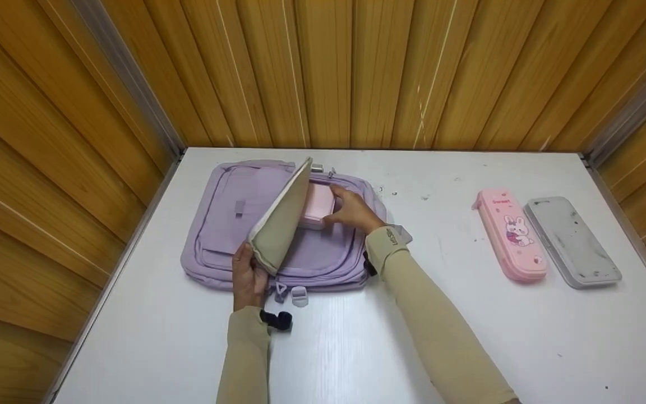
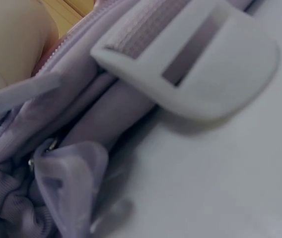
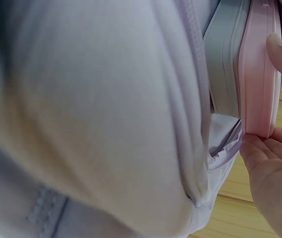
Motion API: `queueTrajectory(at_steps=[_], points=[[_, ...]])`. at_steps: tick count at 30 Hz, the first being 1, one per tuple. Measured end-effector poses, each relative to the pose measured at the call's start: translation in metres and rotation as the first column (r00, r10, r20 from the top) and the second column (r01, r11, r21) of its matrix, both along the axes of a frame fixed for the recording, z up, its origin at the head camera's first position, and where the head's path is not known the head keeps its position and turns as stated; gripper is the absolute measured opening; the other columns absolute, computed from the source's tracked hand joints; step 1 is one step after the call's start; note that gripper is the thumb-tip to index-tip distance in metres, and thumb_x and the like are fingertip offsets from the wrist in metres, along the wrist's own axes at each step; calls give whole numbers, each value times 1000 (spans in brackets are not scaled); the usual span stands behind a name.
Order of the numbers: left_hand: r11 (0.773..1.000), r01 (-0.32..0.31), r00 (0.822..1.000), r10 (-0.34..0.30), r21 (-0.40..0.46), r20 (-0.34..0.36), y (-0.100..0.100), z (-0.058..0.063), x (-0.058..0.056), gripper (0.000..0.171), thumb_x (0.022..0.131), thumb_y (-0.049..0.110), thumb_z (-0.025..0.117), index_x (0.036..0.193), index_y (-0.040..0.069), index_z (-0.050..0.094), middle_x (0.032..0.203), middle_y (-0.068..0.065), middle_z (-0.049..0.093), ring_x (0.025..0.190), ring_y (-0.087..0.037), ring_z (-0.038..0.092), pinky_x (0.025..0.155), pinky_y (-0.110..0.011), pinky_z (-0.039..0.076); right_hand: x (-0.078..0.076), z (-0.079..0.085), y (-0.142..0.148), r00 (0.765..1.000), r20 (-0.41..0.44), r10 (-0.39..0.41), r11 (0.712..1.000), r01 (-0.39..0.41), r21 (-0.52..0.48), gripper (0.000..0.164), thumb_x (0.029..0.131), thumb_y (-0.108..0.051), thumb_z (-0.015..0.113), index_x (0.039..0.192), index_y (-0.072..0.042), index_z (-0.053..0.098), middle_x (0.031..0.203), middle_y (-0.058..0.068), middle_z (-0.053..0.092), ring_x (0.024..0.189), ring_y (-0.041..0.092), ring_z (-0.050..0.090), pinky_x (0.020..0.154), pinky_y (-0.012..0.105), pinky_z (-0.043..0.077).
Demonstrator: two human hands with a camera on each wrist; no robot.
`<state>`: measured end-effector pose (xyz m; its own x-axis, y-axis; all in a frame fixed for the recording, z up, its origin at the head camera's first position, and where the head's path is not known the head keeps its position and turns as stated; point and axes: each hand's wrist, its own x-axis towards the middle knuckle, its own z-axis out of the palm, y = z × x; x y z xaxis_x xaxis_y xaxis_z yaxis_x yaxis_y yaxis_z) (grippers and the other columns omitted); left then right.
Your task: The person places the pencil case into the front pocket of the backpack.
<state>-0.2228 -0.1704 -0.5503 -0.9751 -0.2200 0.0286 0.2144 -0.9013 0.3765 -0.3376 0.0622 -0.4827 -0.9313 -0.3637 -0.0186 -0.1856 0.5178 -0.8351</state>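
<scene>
A lilac backpack (image 1: 227, 219) lies flat on the white table. My left hand (image 1: 249, 278) grips the near edge of its lifted front flap (image 1: 281, 221), whose pale lining faces right. My right hand (image 1: 354, 210) holds a pink case (image 1: 319, 203) at the pocket opening, thumb on one side and fingers on the other. In the right wrist view, the pink case (image 3: 257, 69) stands against a grey case (image 3: 224, 64) within the opening. The flap hides part of both cases in the head view. Close up in the left wrist view are a plastic buckle (image 2: 215, 69) and a zip edge.
To the right on the white table (image 1: 441, 325) lie a pink pencil case with a rabbit picture (image 1: 511, 235) and a stained grey case (image 1: 572, 241), side by side. Corrugated wood-look panels (image 1: 328, 73) stand behind the table and at both sides.
</scene>
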Motion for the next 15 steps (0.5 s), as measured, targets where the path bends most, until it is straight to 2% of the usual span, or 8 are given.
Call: queueTrajectory(at_steps=[15], points=[[1000, 20, 997, -20, 6, -81, 1, -2, -1, 7, 78, 8, 74, 84, 4, 73, 87, -6, 73, 86, -15, 68, 82, -25, 55, 2, -6, 4, 1000, -21, 16, 1000, -16, -16, 92, 72, -9, 80, 147, 3, 29, 154, 18, 32, 145, 29, 25, 121, 36, 17]])
